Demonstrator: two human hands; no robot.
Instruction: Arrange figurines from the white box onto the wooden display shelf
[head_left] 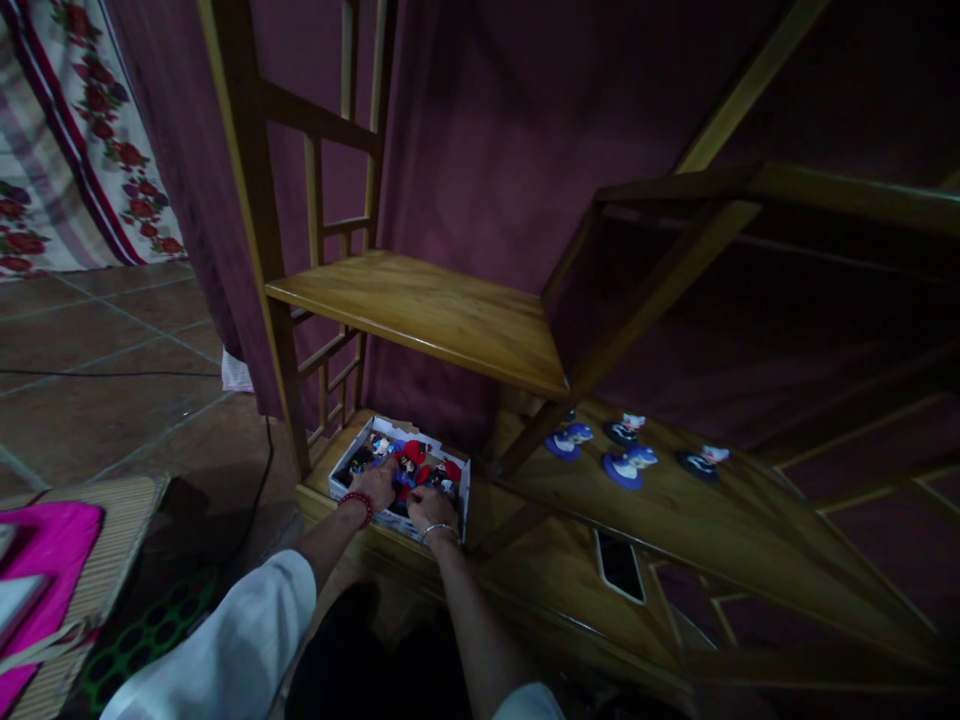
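A shallow white cardboard box (464, 505) sits on the bottom board of a wooden shelf unit. Small toy figurines (412, 455) fill it, with red, blue and black parts jumbled together. My left hand (375, 486), with a red bead bracelet, reaches over the near left side, its fingers stretched out onto the figurines. Beside it my right hand (430, 510), wearing a thin pale bracelet, dips into the box's near right part. Its fingers are curled inward among the figurines; what lies between them is hidden.
Blue-based figurines (630, 466) and dark-based figurines (702, 461) stand on the shelf to the right. A phone (620, 566) lies on the lower board. Above the box juts a wooden shelf board (427, 310), beside a slanted post (630, 330). A pink cloth (56, 560) lies at left.
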